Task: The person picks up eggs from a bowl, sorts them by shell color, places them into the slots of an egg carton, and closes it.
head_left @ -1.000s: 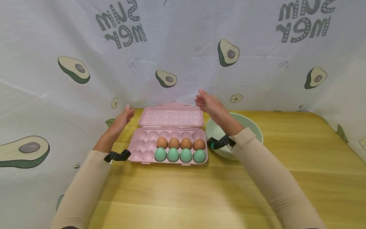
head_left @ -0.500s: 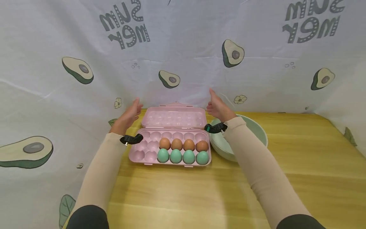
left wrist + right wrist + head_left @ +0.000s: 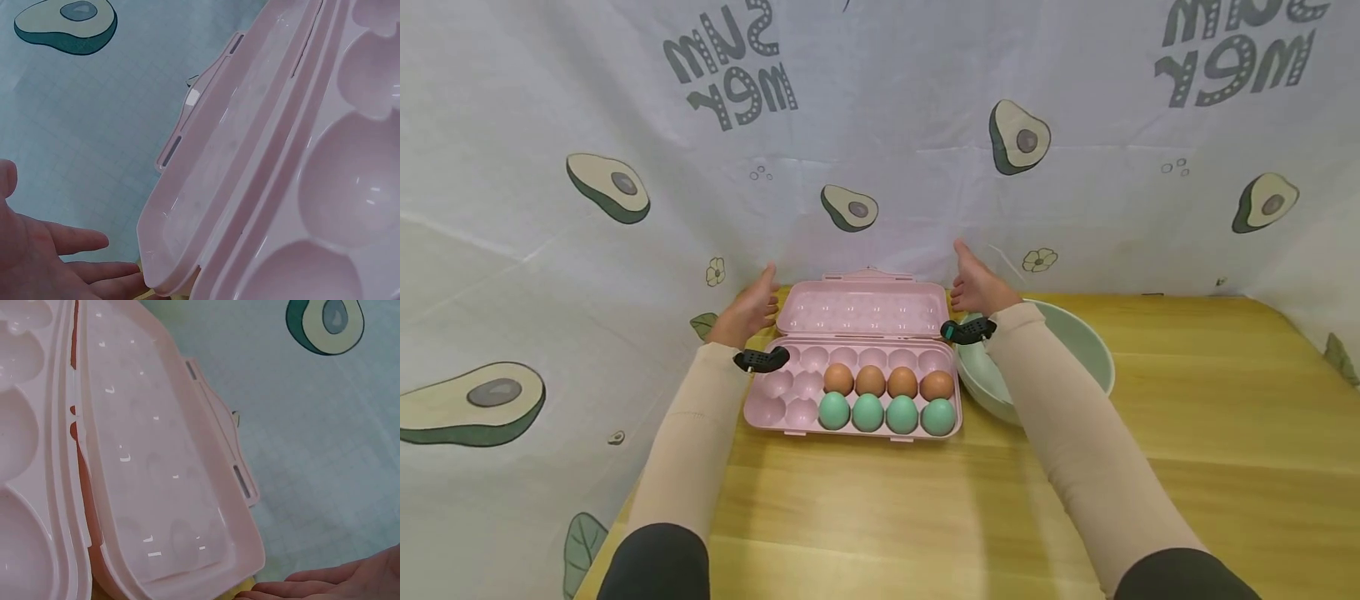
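Observation:
A pink plastic egg box (image 3: 782,385) lies on the table with its lid (image 3: 865,308) tipped back toward the curtain. Several brown eggs (image 3: 870,381) sit in its middle row, and several green eggs (image 3: 867,413) fill the front row beside them; the cups at the left and back hold none. My left hand (image 3: 747,310) is at the lid's left side, fingers extended; in the left wrist view its fingertips (image 3: 134,282) are right at the lid's corner. On the other side, my right hand (image 3: 981,285) has straight fingers (image 3: 281,589) near the lid's right corner.
A pale green bowl (image 3: 1078,346) stands to the right of the egg box, partly under my right forearm. Behind the wooden table (image 3: 865,517) hangs a white curtain (image 3: 910,100) printed with avocados, which also runs along the left side.
My left hand has moved right, closer to the lid. My right hand has shifted right and slightly down, from above the lid's right corner to beside it. The eggs stay in their cups.

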`<state>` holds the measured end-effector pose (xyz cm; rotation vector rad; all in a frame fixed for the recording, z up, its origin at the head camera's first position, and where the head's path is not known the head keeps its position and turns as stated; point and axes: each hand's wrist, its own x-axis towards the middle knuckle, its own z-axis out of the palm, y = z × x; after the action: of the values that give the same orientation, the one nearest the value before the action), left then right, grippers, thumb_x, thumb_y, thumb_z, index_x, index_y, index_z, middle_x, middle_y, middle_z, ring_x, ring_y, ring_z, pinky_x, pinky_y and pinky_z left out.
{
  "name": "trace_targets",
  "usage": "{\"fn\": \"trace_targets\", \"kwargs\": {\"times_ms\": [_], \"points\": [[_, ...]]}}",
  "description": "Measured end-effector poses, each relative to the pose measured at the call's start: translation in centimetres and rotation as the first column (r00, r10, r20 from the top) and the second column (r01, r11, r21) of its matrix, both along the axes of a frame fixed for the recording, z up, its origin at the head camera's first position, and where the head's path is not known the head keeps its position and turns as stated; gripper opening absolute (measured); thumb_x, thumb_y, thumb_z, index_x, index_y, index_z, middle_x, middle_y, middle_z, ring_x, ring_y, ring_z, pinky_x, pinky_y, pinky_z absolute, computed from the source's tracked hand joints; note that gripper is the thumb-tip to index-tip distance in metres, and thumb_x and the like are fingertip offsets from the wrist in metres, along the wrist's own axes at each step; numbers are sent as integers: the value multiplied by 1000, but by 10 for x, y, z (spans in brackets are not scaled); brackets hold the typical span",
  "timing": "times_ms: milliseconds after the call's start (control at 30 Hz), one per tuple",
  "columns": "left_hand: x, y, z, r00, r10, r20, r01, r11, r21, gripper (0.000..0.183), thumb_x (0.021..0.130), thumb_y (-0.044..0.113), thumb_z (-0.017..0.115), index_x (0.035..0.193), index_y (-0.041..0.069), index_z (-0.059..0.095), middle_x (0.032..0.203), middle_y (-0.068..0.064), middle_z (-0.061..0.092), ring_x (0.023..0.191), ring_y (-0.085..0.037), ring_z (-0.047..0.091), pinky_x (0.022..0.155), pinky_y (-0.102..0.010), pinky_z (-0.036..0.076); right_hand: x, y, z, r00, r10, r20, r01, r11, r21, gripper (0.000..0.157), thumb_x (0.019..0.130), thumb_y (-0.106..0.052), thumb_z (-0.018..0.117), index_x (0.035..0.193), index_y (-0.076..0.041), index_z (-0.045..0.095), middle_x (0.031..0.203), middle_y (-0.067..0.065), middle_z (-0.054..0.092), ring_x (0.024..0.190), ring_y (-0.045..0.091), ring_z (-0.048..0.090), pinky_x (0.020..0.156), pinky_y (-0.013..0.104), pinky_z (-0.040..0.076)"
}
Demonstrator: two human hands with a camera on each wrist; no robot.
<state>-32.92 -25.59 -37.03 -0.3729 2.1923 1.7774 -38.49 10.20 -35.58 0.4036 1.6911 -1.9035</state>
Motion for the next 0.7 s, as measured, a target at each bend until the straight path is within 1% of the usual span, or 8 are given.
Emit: {"fn": "trace_targets", "kwargs": {"times_ms": [133, 333, 467, 533, 700], "points": [[-2, 1, -2, 1000, -1, 13, 0, 1000, 18, 79, 99, 60, 19, 155, 5, 8, 158, -25, 3, 146, -38, 7, 116, -49, 14, 0, -1, 0, 999, 43, 5, -43, 999, -17, 98, 94, -69, 24, 149, 0, -19, 157, 19, -19, 145, 35, -12, 117, 46, 2], [-4, 4, -1, 999, -18, 37, 17, 999, 43, 79, 100, 59, 19, 155, 5, 3, 158, -26, 5, 145, -39, 9, 116, -50, 15, -4, -1, -4, 995, 94, 28, -92, 994, -60, 99, 93, -69, 25, 149, -1, -21, 157, 22, -16, 145, 39, -7, 117, 49, 7], [-5, 6, -1, 998, -48, 44, 46, 998, 53, 79, 100, 59, 18, 155, 5, 1, 157, -27, 7, 145, -38, 10, 116, -50, 15, -6, -1, -6, 996, 88, 30, -87, 995, -50, 100, 93, -70, 26, 149, -1, -19, 158, 23, -12, 145, 41, -3, 116, 50, 10], [-5, 7, -1, 997, -57, 44, 55, 998, 38, 80, 99, 61, 17, 155, 5, 1, 157, -27, 8, 145, -39, 12, 116, -51, 16, -7, -1, -7, 996, 82, 29, -81, 996, -45, 100, 93, -70, 26, 150, -1, -18, 158, 24, -11, 145, 41, -2, 116, 51, 11], [-6, 8, 1, 998, -57, 34, 57, 998, 14, 80, 99, 61, 16, 155, 5, 4, 156, -28, 11, 144, -39, 15, 115, -51, 18, -6, -1, -5, 997, 66, 34, -65, 997, -48, 100, 93, -70, 27, 150, -1, -16, 158, 24, -8, 145, 41, 0, 115, 51, 12]]}}
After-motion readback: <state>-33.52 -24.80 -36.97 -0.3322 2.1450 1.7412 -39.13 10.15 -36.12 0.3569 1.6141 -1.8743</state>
